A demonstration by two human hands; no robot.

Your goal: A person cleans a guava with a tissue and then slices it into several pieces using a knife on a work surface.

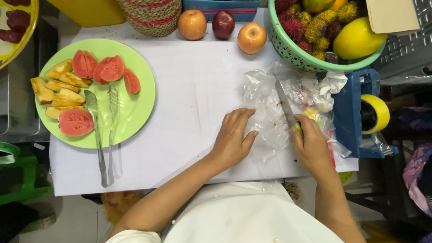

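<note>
The knife's handle is mostly hidden inside the right hand (312, 146), fingers wrapped around it, blade (285, 103) lying over the crumpled plastic bag (270, 121) on the table (189, 90). The left hand (231, 137) rests flat, fingers loosely spread, pinning the bag's edge.

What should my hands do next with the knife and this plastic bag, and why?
Probably lay the knife flat on the white table, clear of the clear plastic bag. The right hand holds it by the handle with the blade lying over the bag, while the left hand presses the bag's edge. With the blade off it, the bag could be handled more safely.
</note>
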